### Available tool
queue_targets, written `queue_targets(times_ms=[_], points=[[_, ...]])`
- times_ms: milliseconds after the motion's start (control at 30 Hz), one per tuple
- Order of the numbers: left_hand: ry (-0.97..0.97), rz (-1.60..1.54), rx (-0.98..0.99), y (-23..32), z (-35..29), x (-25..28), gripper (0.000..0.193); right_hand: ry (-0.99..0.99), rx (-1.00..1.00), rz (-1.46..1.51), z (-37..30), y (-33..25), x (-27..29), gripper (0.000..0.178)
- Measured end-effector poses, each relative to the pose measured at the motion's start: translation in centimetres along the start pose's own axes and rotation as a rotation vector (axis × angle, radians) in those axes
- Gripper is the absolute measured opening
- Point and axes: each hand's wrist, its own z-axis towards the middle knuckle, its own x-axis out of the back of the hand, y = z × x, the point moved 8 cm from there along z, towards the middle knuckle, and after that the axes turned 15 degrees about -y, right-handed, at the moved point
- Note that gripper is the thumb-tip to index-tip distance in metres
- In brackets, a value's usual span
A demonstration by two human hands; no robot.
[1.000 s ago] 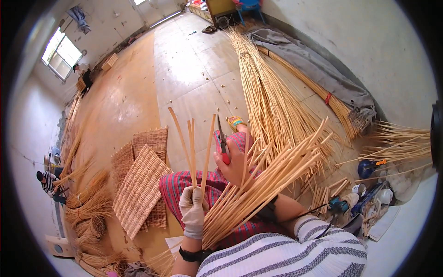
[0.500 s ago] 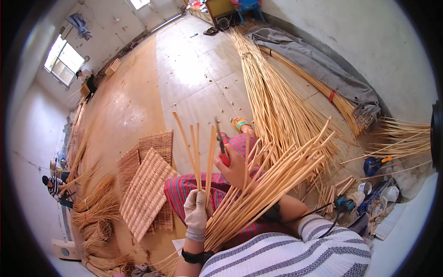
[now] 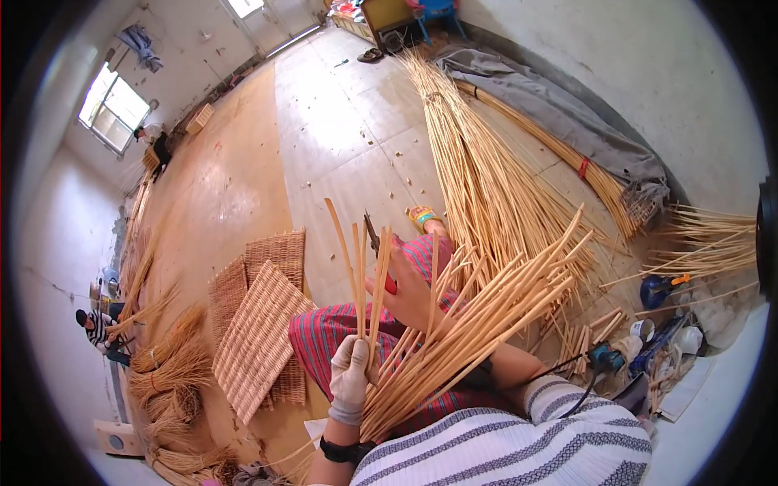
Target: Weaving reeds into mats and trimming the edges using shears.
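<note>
My left hand, in a pale glove, is closed round the lower ends of several thin wicker rods that stand nearly upright. My right hand grips red-handled pruning shears, dark blades pointing up just beside the upper part of these rods. Part of the shears' handle is hidden by the fingers. A thick bunch of wicker rods lies slantwise across my lap and right forearm, over striped red cloth.
Woven wicker panels lie on the floor to the left, near bundles of thin wicker. A long heap of rods stretches ahead on the right. Tools, including a blue drill, lie at right. Two people sit along the left wall.
My left hand has shifted slightly right with the rods. My right hand has turned, and the shears' blades have tilted left and come down beside the rods.
</note>
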Motion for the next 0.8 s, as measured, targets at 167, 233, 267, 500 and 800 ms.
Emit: queue_targets(times_ms=[167,233,267,500,800], points=[[-0.005,0.005,-0.024,0.0,0.0,-0.2,0.029,0.012,0.006,-0.04,-0.2,-0.3,0.0,0.046],[-0.016,-0.002,-0.033,0.1,0.0,-0.3,0.029,-0.102,-0.135,0.065,-0.5,1.3,-0.7,0.042],[-0.013,0.012,-0.034,0.2,-0.1,-0.3,0.029,-0.104,-0.135,0.065,-0.6,1.6,-0.6,0.042],[-0.047,-0.062,0.017,0.1,-0.1,-0.5,0.03,-0.147,-0.13,0.126,-0.4,1.2,-0.5,0.039],[-0.077,-0.07,0.028,-0.3,0.0,-0.2,0.029,-0.063,0.026,-0.015,-0.2,-1.0,0.6,0.045]])
